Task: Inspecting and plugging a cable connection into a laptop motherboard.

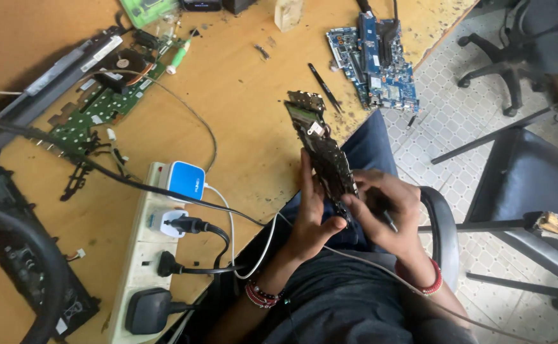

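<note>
The circuit board (325, 153) was held on edge above the person's lap, just off the counter (247, 95) edge, its long axis running from about eleven o'clock down to five o'clock. It appeared dark and densely populated, with a metal-shielded section at its far end and a small pale label near the top; finer detail could not be made out. The left hand (312, 216) was closed around the board's lower near edge, thumb across the bottom and fingers flat behind it. The right hand (390, 210) was closed on a slim dark tool (388, 220), its tip at the board's lower end; whether the tip touched the board could not be told. In my judgement, the work would go best with the board braced firmly by its edges and the tool applied lightly, clear of small components. At twelve to one o'clock a blue circuit board (374, 60) lay on the counter, with black tweezers (324, 86) between. At nine o'clock stood a white power strip (144, 255) carrying a blue adapter (185, 180); a green circuit board (104, 102) lay at ten o'clock.
</note>
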